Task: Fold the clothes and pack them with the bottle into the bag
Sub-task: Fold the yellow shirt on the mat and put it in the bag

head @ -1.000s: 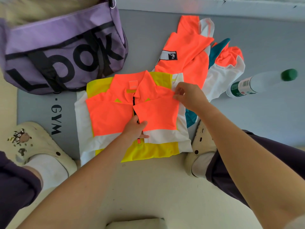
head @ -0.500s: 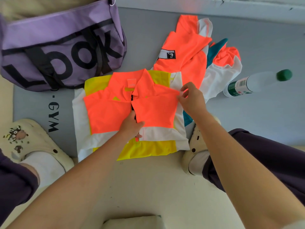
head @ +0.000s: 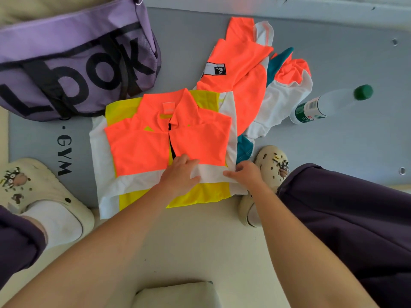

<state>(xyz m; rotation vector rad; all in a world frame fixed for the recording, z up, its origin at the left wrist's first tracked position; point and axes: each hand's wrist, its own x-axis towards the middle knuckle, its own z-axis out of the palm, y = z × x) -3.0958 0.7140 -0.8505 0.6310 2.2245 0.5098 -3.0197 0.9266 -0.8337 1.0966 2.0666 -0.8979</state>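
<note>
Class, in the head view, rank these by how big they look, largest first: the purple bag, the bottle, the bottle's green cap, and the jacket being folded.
1. Purple bag, cut off at the frame edge
2. Jacket, close to the bag and partly folded, so that order is unsure
3. Bottle
4. Green cap

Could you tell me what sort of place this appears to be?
Probably a gym or exercise room: a grey mat printed "GYM" covers the floor, with a purple duffel bag and a water bottle on it.

The folded orange, white and yellow jacket (head: 164, 150) lies flat under both hands. Beyond the right hand sprawls a crumpled orange-white-teal garment (head: 251, 70) — unfolded. Further right, a clear bottle (head: 327, 106) (green cap) lies sideways. The purple bag (head: 73, 61) slumps beyond the left hand.
</note>
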